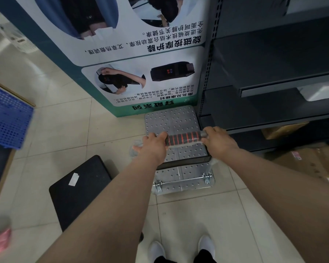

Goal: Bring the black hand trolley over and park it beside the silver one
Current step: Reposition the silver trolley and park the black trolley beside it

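Shop or its stockroom. Dark metal shelving (273,76) with slotted uprights on right; printed product advertising board (141,54) standing on pale tiled floor (68,130); cardboard cartons (311,160) under the shelves; blue perforated plastic crate (6,114) at left.

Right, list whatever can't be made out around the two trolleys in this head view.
- Silver trolley: its wheels sit hidden under its own deck.
- Black trolley: the left forearm covers its near corner; no handle or wheels show.
- Handle: both ends are hidden inside the left hand and right hand.
- Blue crate: blurred, cut by the left edge.
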`<action>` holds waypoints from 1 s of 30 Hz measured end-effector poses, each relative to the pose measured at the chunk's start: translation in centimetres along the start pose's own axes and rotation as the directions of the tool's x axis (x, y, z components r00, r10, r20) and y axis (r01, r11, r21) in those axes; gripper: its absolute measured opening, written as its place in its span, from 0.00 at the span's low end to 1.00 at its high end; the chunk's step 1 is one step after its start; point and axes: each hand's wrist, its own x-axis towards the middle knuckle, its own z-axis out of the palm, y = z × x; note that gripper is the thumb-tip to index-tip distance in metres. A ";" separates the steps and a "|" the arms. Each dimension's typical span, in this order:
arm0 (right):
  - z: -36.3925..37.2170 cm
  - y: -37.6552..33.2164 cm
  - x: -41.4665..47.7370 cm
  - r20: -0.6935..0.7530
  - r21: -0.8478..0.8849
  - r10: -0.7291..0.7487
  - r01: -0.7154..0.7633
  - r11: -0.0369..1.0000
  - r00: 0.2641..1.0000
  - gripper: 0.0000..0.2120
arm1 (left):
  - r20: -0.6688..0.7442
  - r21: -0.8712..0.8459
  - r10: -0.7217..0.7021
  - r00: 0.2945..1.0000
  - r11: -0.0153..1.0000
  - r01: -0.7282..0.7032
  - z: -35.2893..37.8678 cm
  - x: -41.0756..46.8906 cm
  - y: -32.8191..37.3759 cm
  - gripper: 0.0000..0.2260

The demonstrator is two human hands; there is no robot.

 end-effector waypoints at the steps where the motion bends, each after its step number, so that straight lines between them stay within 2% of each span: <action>1: 0.2 0.1 -0.1 -0.009 -0.002 0.001 -0.001 1.000 1.000 0.17 | -0.003 0.001 -0.003 1.000 1.000 0.003 0.1 0.0 0.0 0.16; 3: 0.7 0.3 -0.6 -0.031 -0.051 -0.036 0.034 0.998 0.999 0.23 | -0.006 -0.001 -0.003 1.000 1.000 0.003 0.3 0.0 -0.1 0.17; 6: 1.5 -0.1 -1.9 -0.044 -0.154 -0.209 0.200 0.967 0.977 0.31 | -0.033 -0.016 0.002 0.999 1.000 -0.003 0.8 0.0 -0.2 0.15; 9: 1.7 -0.5 -2.5 0.026 -0.168 -0.201 0.202 0.965 0.979 0.34 | -0.074 -0.058 0.003 0.997 0.998 -0.007 1.6 -0.2 -0.4 0.19; 12: 0.9 -0.8 -2.8 0.038 -0.201 -0.183 0.186 0.962 0.982 0.34 | -0.134 -0.087 0.010 0.991 0.996 -0.021 1.8 -1.1 -0.8 0.24; 15: 0.3 -1.9 -3.7 0.020 -0.198 -0.240 0.239 0.951 0.971 0.33 | -0.159 -0.100 -0.006 0.987 0.995 -0.010 1.5 -2.8 -1.6 0.28; 23: 0.7 -8.8 -7.8 0.060 -0.171 -0.419 0.423 0.890 0.906 0.29 | 0.027 -0.105 -0.120 0.992 0.987 0.122 1.3 -9.9 -6.2 0.19; 30: 5.2 -18.0 -14.1 0.240 -0.214 -0.553 0.599 0.771 0.798 0.27 | -0.007 -0.104 -0.292 0.956 0.951 0.290 1.3 -19.6 -16.0 0.15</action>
